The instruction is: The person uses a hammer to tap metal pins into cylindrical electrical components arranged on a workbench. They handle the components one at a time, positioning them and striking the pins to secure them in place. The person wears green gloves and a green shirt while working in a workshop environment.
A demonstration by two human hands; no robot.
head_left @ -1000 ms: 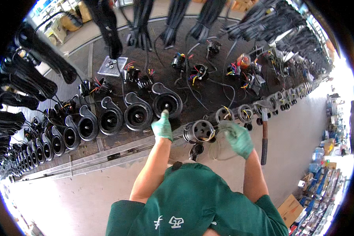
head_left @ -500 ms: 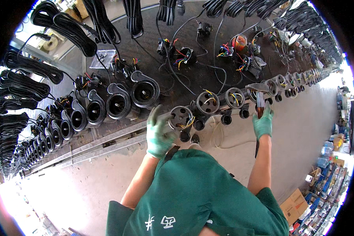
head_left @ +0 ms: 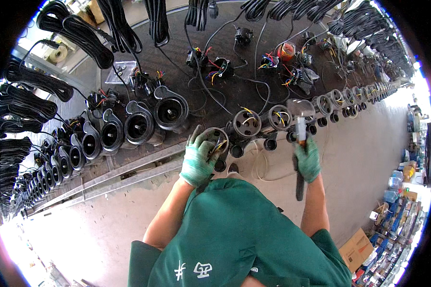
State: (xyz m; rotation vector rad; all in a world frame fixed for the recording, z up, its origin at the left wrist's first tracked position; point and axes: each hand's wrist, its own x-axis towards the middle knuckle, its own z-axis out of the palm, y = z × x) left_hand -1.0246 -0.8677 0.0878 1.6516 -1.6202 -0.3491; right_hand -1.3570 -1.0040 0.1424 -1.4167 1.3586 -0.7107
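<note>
My gloved left hand [head_left: 198, 158] is at the nearest round black housing [head_left: 219, 135] in the row, its fingers curled over the left rim, beside yellow and black wires. It partly covers the holes inside. My gloved right hand [head_left: 308, 160] is wrapped around the handle of a hammer [head_left: 300, 129]. The hammer's head is motion-blurred and hangs over the row. Between my hands stand two more round housings, one [head_left: 247, 123] with yellow wires sticking up and another [head_left: 280, 117] to its right.
Black spiral-shaped casings [head_left: 171, 113] line the bench edge on the left. Small motor parts with coloured wires [head_left: 220, 68] lie on the dark bench [head_left: 244, 95]. Bundled black cables [head_left: 156, 21] hang along the far side. A cardboard box [head_left: 357, 250] sits at lower right.
My left hand has moved right and taken hold of the nearest housing. My right hand has shifted left and slightly down with the hammer, and its head has turned.
</note>
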